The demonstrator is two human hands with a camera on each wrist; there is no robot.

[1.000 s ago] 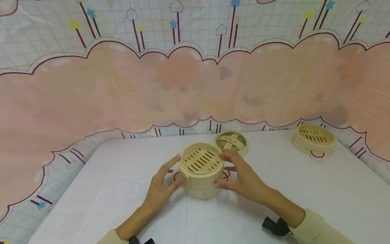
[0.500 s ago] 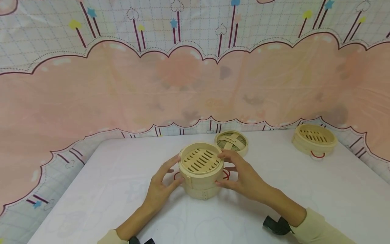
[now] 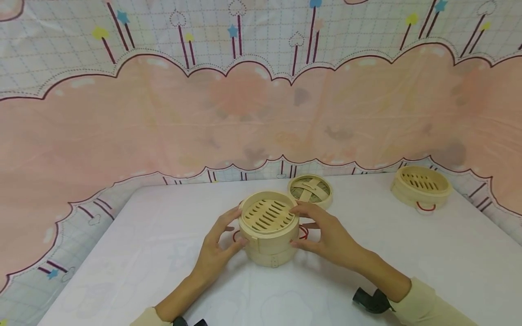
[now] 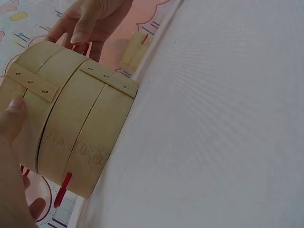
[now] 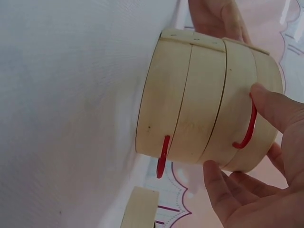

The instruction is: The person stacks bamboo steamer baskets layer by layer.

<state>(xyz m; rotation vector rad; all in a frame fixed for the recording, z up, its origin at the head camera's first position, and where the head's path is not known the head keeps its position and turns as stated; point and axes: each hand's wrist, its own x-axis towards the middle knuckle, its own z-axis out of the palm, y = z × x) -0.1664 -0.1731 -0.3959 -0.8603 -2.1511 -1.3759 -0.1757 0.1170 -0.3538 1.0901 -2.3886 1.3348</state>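
Two round bamboo steamer baskets stand stacked mid-table. My left hand (image 3: 216, 240) grips the upper basket (image 3: 279, 244) at its left side, thumb in front and fingers toward the back. On the opposite side my right hand (image 3: 328, 233) holds the same basket, its thumb by a red handle (image 5: 249, 128) in the right wrist view. The upper basket's slatted floor shows from above with nothing on it. Beneath it, the lower basket (image 3: 265, 259) rests on the table; its red handle (image 5: 163, 156) sticks out, and neither hand visibly grips it.
Behind the stack lies a round bamboo lid (image 3: 311, 189) with crossed strips, partly covered by the stack and right hand. A third steamer basket (image 3: 420, 192) with a red handle sits at the table's far right corner. A patterned cloth (image 3: 244, 117) hangs behind the white table (image 3: 163, 217).
The seam on the upper basket's front has shifted slightly to the right, and my right thumb has moved a little with it. The lid and the third basket stay put.
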